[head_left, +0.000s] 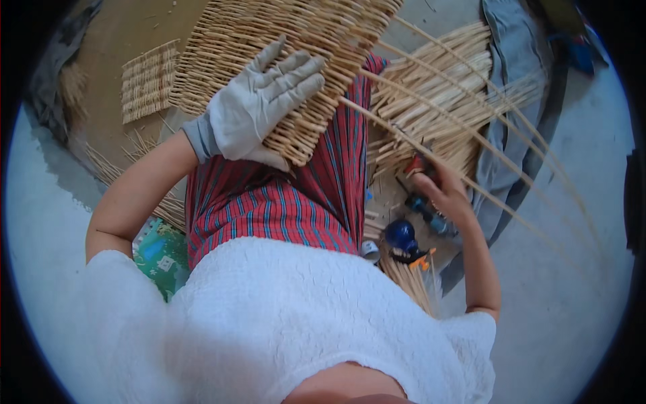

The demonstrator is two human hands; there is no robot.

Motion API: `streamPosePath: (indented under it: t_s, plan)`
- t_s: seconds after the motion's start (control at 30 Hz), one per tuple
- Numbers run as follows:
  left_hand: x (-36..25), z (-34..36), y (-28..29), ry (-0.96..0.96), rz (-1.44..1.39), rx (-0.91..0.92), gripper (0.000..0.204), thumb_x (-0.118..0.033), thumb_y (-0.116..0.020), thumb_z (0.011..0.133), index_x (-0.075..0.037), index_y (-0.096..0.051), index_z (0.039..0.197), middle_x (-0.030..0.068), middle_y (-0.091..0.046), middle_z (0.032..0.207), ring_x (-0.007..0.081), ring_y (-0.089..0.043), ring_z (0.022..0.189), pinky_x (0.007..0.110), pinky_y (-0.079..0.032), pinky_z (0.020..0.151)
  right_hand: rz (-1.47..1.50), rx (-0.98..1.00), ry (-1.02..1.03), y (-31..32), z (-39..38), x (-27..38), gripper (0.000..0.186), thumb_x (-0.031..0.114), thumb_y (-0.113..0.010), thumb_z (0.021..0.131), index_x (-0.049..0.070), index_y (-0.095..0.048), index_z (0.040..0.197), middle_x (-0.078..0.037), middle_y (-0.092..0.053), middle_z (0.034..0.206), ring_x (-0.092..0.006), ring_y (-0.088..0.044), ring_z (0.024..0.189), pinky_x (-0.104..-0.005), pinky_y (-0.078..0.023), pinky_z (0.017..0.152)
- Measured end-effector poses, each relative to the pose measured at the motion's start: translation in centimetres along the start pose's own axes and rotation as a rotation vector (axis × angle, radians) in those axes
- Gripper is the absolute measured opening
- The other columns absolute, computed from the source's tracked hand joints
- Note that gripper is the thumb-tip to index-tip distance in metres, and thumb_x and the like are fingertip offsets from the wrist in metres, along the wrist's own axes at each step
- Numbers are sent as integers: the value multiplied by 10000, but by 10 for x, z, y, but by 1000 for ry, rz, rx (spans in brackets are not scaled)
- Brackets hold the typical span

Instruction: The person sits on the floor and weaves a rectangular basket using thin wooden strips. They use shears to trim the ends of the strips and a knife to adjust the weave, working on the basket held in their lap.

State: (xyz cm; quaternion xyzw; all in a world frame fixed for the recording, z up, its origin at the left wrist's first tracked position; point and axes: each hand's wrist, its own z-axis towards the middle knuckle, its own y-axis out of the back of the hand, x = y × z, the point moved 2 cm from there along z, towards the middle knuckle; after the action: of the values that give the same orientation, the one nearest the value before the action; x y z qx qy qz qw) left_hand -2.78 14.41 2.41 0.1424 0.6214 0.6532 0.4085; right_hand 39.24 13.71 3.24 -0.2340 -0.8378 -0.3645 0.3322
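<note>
A woven wicker panel (269, 47) of pale tan rods lies across my lap, over red striped cloth (269, 215). My left hand (259, 101), in a white-and-grey work glove, lies on the panel with its fingers stretched out and its thumb along the near edge. Several long rods (464, 135) stick out from the panel's right side. Beside the nearest rod, my bare right hand (441, 185) is closed around a small red-handled tool (417, 163). Its dark, narrow end points toward the rod; its exact kind is partly hidden by my fingers.
A pile of cut rods (437, 87) lies on grey cloth (515, 74) at right. Nearer are a teal tool (422, 205) and a rounded dark-blue object (400, 236). A smaller woven piece (149, 81) lies at far left, a green patterned sheet (161, 256) by my left elbow.
</note>
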Motion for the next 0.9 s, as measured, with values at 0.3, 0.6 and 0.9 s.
streamPosePath:
  t_s: [0.3,0.6,0.9]
  plan:
    - [-3,1,6,-15,34,53,1327,-928,-582,692,-41,-325,1645,188,-296,1714,340,-243,1608,552,-74,1329,-6,38,270,-57,-21,85,624,71,-734,902,218,-613,1496,-94,-737,891,-137,-582,637,-314,-496,633]
    - [-2,1,4,-8,38,56,1322,-948,-530,709,-36,-324,1644,174,-301,1715,339,-244,1607,564,-67,1326,-19,96,271,-53,-4,80,655,50,-743,849,286,-667,1456,-82,-703,794,-174,-600,611,-332,-505,619]
    - [3,-1,-4,-44,13,12,1327,-915,-558,705,-24,-292,1652,186,-265,1728,343,-199,1621,576,-59,1326,-485,35,642,-38,29,67,647,17,-773,817,273,-710,1408,-42,-558,748,-193,-570,599,-349,-469,542]
